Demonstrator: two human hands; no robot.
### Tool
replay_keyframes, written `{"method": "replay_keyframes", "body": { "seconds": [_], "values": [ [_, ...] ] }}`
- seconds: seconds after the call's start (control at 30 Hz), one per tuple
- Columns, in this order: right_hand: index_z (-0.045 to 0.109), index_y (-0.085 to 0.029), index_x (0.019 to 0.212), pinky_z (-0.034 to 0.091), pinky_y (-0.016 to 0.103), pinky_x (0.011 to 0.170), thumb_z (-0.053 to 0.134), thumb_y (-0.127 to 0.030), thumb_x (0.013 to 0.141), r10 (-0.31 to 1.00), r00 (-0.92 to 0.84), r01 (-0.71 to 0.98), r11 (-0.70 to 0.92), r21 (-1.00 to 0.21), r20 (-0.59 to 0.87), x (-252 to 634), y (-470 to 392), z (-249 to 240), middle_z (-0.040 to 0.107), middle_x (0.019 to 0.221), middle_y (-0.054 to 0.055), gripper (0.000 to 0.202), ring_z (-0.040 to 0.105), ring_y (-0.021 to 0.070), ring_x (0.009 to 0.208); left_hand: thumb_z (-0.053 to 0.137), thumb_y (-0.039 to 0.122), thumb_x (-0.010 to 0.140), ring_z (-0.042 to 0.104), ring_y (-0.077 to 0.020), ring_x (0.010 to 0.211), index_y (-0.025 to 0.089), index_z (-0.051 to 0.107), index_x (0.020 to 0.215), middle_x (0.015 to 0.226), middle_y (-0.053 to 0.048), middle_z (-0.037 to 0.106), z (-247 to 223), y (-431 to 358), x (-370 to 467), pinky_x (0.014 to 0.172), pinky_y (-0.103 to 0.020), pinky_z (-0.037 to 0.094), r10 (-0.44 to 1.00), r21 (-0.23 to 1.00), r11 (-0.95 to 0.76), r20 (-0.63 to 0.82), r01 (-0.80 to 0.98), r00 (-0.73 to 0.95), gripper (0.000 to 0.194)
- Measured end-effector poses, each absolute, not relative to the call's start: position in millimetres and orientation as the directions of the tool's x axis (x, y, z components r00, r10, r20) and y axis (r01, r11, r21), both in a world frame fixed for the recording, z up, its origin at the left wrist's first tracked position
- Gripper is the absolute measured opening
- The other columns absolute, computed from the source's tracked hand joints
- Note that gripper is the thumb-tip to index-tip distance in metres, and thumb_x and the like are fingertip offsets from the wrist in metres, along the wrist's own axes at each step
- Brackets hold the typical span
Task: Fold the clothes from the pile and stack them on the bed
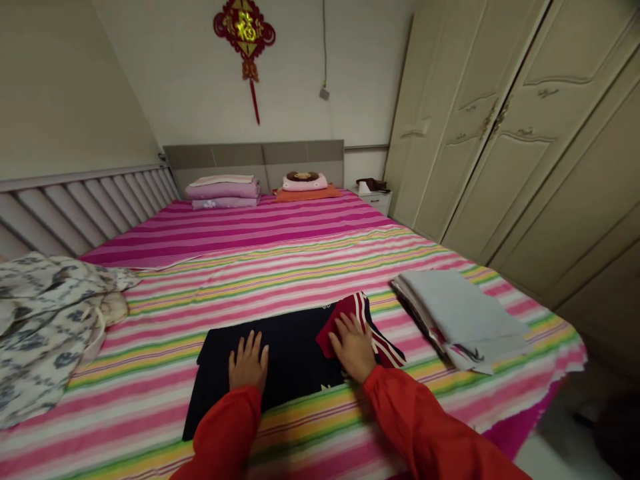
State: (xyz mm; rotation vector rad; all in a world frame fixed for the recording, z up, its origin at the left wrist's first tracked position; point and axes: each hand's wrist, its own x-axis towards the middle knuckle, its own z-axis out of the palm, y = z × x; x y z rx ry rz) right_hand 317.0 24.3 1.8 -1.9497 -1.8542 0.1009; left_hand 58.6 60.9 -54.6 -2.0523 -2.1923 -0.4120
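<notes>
A dark navy garment (295, 353), folded into a long shape, lies flat on the striped bedspread (280, 280). Its right end shows a dark red part with white stripes (361, 307). My left hand (249, 363) rests palm down on the navy cloth left of its middle, fingers spread. On the red part at the right end lies my right hand (351, 345), its fingers slightly apart and nothing gripped. Both sleeves are red.
A stack of folded clothes, light grey on top (455, 313), sits to the right. Crumpled floral cloth (45, 327) lies at the left. Folded bedding (225, 190) and a pink pillow (304, 183) are near the headboard (295, 160). Wardrobes (480, 133) stand at the right.
</notes>
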Motion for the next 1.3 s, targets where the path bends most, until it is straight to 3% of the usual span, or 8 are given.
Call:
{"method": "replay_keyframes", "body": {
  "seconds": [0.1,0.17,0.33,0.5,0.7,1.03,1.17,1.3],
  "values": [
    [0.042,-0.026,0.140,0.018,0.053,0.110,0.032,-0.049,0.094,0.957,-0.117,0.896,0.216,-0.388,0.265,287.9,40.0,8.3,0.035,0.151,0.005,0.053,0.024,0.0255,0.140,0.032,0.036,0.093,0.032,-0.0272,0.138,0.024,0.045,0.139,0.148,-0.003,0.039,-54.9,60.6,59.4,0.111,-0.049,0.027,0.965,0.101,0.053,0.250,0.993,-0.077,0.049],
    [0.037,-0.027,0.143,0.017,0.055,0.111,0.030,-0.053,0.094,0.959,-0.193,0.875,0.264,-0.407,0.208,280.5,52.3,0.4,0.031,0.152,0.004,0.056,0.022,0.0247,0.142,0.032,0.036,0.094,0.032,-0.0266,0.138,0.025,0.044,0.139,0.148,-0.002,0.039,-55.5,60.4,59.1,0.111,-0.047,0.027,0.968,0.087,0.050,0.242,0.995,-0.070,0.049],
    [0.032,-0.025,0.145,0.012,0.057,0.113,0.026,-0.050,0.095,0.982,-0.164,0.902,0.186,-0.389,0.089,314.4,86.0,-25.5,0.030,0.152,0.004,0.056,0.022,0.0236,0.142,0.031,0.037,0.094,0.033,-0.0261,0.137,0.026,0.044,0.139,0.148,-0.001,0.039,-56.8,60.6,58.0,0.109,-0.047,0.029,0.968,0.049,0.053,0.244,0.997,-0.063,0.048],
    [0.035,-0.025,0.144,0.008,0.050,0.116,0.030,-0.047,0.095,0.988,-0.098,0.945,0.129,-0.301,0.117,355.1,107.9,-29.6,0.034,0.151,0.003,0.055,0.024,0.0217,0.141,0.031,0.037,0.094,0.033,-0.0260,0.137,0.026,0.043,0.139,0.149,-0.001,0.038,-55.8,60.1,59.1,0.109,-0.048,0.029,0.970,0.036,0.057,0.234,0.998,-0.064,0.048],
    [0.038,-0.019,0.143,0.012,0.044,0.116,0.031,-0.043,0.095,0.990,0.031,0.955,0.010,-0.295,0.135,371.3,112.1,-32.0,0.035,0.151,0.007,0.054,0.025,0.0232,0.141,0.033,0.036,0.094,0.032,-0.0256,0.138,0.026,0.043,0.140,0.149,-0.001,0.038,-54.0,59.8,58.6,0.110,-0.048,0.028,0.973,0.053,0.058,0.219,0.997,-0.068,0.048],
    [0.034,-0.013,0.144,0.010,0.059,0.111,0.025,-0.038,0.096,0.970,0.232,0.935,-0.202,-0.290,0.075,375.6,94.5,-12.6,0.029,0.152,0.013,0.055,0.021,0.0307,0.141,0.034,0.037,0.094,0.031,-0.0259,0.138,0.025,0.041,0.141,0.150,0.000,0.036,-50.5,59.5,61.3,0.112,-0.048,0.026,0.979,0.087,0.066,0.189,0.994,-0.081,0.049],
    [0.025,-0.022,0.148,0.009,0.051,0.114,0.024,-0.047,0.096,0.991,0.096,0.949,-0.064,-0.309,0.092,326.8,74.2,-11.9,0.025,0.155,0.004,0.058,0.016,0.0215,0.143,0.035,0.037,0.094,0.032,-0.0264,0.138,0.025,0.042,0.140,0.149,-0.001,0.037,-49.4,58.8,61.9,0.111,-0.048,0.026,0.976,0.083,0.059,0.204,0.995,-0.075,0.049],
    [0.028,-0.027,0.147,0.011,0.049,0.114,0.020,-0.049,0.096,1.000,0.018,0.942,-0.009,-0.336,0.023,311.1,54.3,-20.1,0.025,0.155,0.001,0.056,0.018,0.0192,0.143,0.033,0.036,0.094,0.033,-0.0262,0.137,0.024,0.045,0.139,0.148,-0.001,0.040,-48.5,57.6,61.7,0.110,-0.048,0.028,0.971,0.074,0.051,0.231,0.996,-0.067,0.048]
  ]
}}
